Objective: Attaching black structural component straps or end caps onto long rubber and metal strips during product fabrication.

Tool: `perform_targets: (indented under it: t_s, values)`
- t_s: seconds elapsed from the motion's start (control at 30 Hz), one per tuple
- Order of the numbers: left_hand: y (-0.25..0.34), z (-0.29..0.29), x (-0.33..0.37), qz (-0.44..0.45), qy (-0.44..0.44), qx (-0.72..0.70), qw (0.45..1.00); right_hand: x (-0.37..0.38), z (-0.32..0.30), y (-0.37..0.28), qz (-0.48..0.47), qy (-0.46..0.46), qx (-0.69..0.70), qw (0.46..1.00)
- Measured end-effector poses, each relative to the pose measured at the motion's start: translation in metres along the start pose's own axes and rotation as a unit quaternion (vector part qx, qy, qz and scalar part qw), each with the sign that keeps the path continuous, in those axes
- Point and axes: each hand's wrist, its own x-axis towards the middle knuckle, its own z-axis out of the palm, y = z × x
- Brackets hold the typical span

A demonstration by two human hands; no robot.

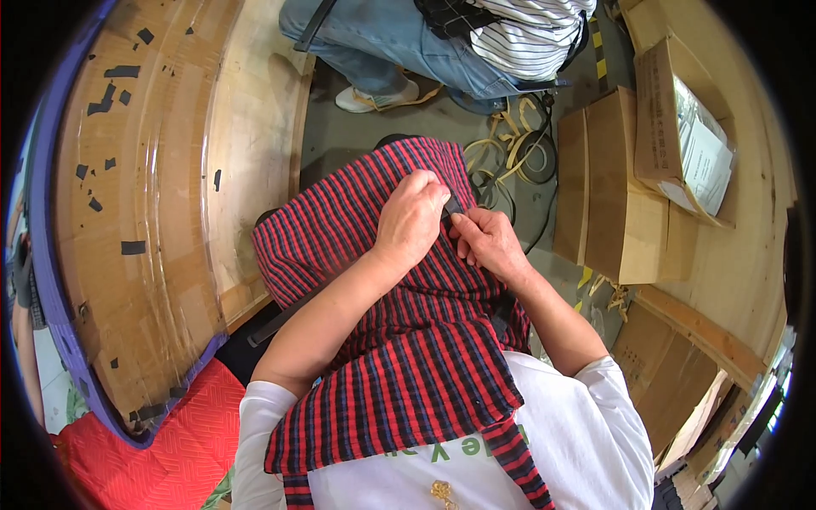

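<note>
A red, black and blue striped apron (408, 395) covers my chest and lap. Above my knees, both hands meet over its cloth. My left hand (412, 219) is closed in a fist with its thumb side toward a small dark strip (453, 206). My right hand (491, 244) pinches the lower end of that strip between thumb and fingers. The strip spans the short gap between the hands, and its ends are hidden in my fingers. I cannot make out exactly what kind of piece it is.
On the left stands a table covered in brown cardboard (170, 255), with black scraps and a purple edge (64, 357). Cardboard boxes (603, 187) are stacked at right, the open one (680, 136) holding papers. Ahead sits a person in jeans (399, 42). Tan strips and cables (523, 149) litter the floor.
</note>
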Motion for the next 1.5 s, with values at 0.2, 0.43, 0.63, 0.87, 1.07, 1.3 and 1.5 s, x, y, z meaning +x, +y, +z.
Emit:
perform_targets:
  t_s: [0.2, 0.43, 0.63, 0.87, 1.07, 1.3, 1.5]
  values:
    - [0.017, -0.014, -0.014, 0.026, -0.044, 0.055, 0.997, -0.004, 0.005, 0.007, -0.080, 0.018, -0.040, 0.996]
    - [0.008, 0.015, -0.018, 0.007, -0.037, 0.050, 0.998, -0.011, 0.002, 0.006, -0.035, 0.017, 0.028, 0.999]
    - [0.024, -0.027, -0.029, -0.101, -0.092, -0.099, 0.986, -0.019, 0.014, -0.007, -0.132, -0.016, 0.039, 0.990]
    - [0.035, -0.050, -0.033, -0.057, 0.014, -0.206, 0.977, -0.033, 0.019, -0.025, -0.226, -0.035, 0.012, 0.973]
    - [0.041, -0.060, -0.036, -0.087, 0.016, -0.157, 0.984, -0.041, 0.026, -0.038, -0.243, -0.049, -0.014, 0.969]
    - [0.039, -0.053, -0.043, -0.033, 0.045, -0.134, 0.989, -0.023, -0.004, -0.003, -0.163, -0.077, -0.035, 0.983]
    - [0.041, -0.052, -0.046, -0.014, 0.042, -0.114, 0.993, -0.059, 0.016, -0.047, -0.163, -0.074, 0.088, 0.980]
